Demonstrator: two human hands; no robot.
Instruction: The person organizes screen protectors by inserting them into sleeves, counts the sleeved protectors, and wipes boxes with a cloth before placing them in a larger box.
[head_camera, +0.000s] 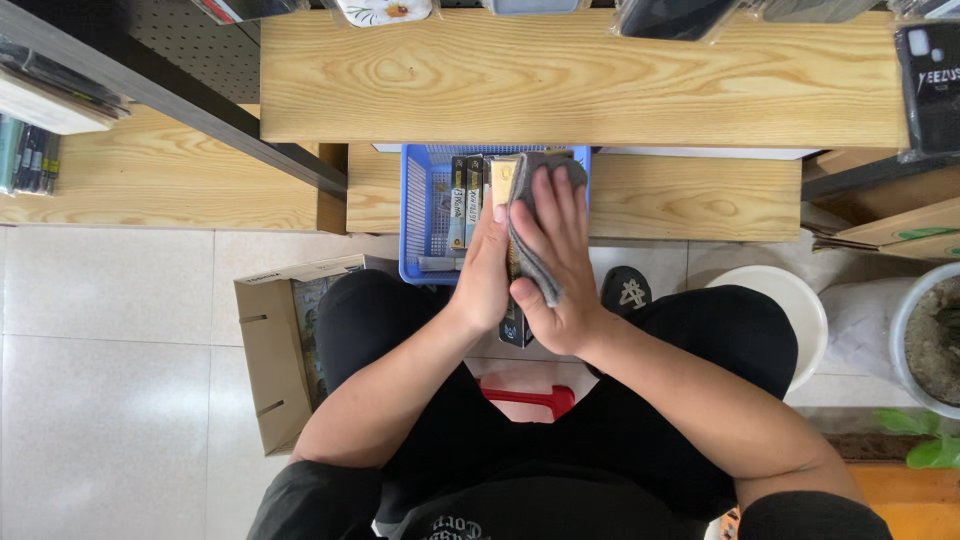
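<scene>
A: What's nearest the camera?

B: The person's black-clad lap and knees, with a red stool (530, 400) showing between the legs. A cardboard box (275, 360) stands on the floor tiles to the left, a white bucket (790, 310) to the right, and a black shoe (627, 291) just past the right knee.

A: And the hands?

B: Both meet over the near edge of a blue basket (425, 220). The left hand (483, 275) is wrapped around a long flat pack (514, 320), fingers closed on its left side; the pack's near end sticks out below the hands. The right hand (555, 260) presses a grey cloth (530, 240) flat against the pack, fingers spread on top and thumb pinning the cloth's near edge.

A: What's in the basket?

B: More packs (465, 200) standing on edge in a row, just left of the hands.

A: And beyond?

B: The basket sits on a low wooden shelf (700, 195). A wider wooden shelf (580, 75) runs above it, with bagged items hanging along its far edge.
</scene>
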